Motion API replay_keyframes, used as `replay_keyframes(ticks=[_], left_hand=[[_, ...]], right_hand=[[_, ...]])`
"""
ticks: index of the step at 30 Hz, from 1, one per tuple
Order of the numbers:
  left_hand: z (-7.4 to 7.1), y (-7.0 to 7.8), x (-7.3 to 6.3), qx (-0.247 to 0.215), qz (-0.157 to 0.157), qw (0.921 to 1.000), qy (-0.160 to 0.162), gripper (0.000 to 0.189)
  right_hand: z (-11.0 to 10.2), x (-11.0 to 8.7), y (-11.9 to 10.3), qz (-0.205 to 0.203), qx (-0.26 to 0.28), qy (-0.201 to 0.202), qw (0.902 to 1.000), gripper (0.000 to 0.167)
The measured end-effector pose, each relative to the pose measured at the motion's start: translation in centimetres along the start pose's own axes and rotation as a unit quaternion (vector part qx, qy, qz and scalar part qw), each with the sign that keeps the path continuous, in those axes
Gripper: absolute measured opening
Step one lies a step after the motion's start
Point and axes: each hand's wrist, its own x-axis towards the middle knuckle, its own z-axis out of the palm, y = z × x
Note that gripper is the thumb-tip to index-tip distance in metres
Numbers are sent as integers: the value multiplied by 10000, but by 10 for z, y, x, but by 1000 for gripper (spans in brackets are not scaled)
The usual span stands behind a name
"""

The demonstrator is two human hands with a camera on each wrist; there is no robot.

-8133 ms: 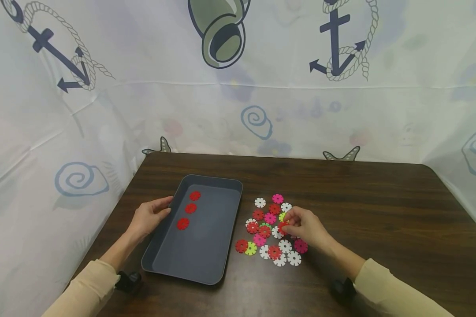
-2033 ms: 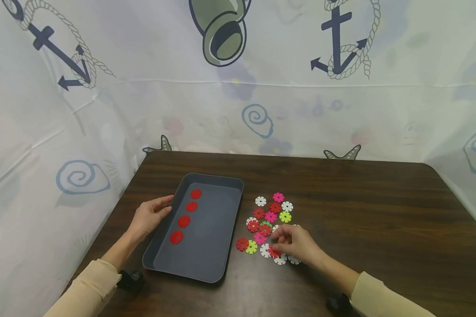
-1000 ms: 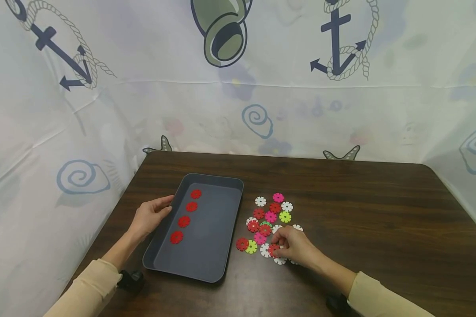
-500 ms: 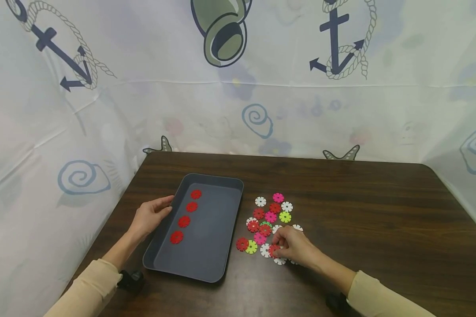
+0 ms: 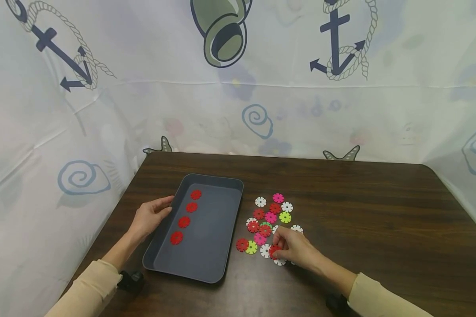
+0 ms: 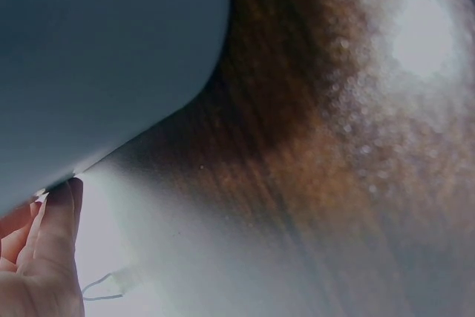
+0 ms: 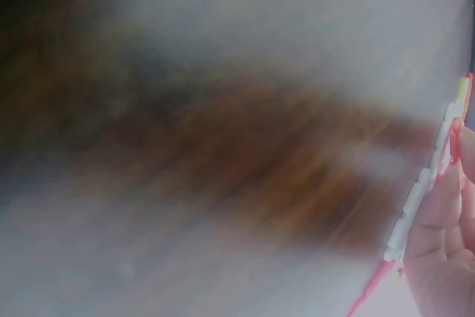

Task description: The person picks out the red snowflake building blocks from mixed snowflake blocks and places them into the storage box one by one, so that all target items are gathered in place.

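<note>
In the head view, my left hand (image 5: 150, 219) rests against the left rim of a dark grey baking tray (image 5: 206, 259), its fingers fairly straight. The left wrist view shows those fingers (image 6: 53, 231) at the tray's edge (image 6: 148, 64). Inside the tray, several red notched discs (image 5: 184, 222) form a row along the left side. My right hand (image 5: 299, 248) is over the near part of a loose spread of discs. Its thumb and forefinger pinch a red notched disc (image 5: 274, 252), which overlaps white discs (image 5: 265, 251). The right wrist view shows this red disc (image 7: 455, 141) edge-on at the fingertips.
White, pink (image 5: 270, 217), red (image 5: 242, 245), yellow-green (image 5: 285, 217) and green discs lie on the dark wooden table (image 5: 365, 207) right of the tray, some overlapping. A white printed cloth (image 5: 190, 110) hangs behind and left of the table.
Since the oldest frame, one more red disc lies at the near end of the tray's row. My right hand has shifted nearer within the spread, staying nearly still this last second. The left hand keeps its place.
</note>
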Motion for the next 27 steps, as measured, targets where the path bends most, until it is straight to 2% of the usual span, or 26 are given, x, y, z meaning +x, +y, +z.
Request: replay_keyframes(ticks=[13, 16, 27], left_hand=[[-1, 1, 0, -30, -66, 10000, -28, 43], [-1, 1, 1, -46, -53, 10000, -25, 43], [-1, 0, 1, -58, 0, 10000, 9, 43]], right_hand=[[-6, -1, -5, 55, 393, -145, 9991, 18], [-7, -1, -4, -52, 503, -143, 9986, 16], [-4, 10, -17, -101, 1404, -23, 9900, 17]])
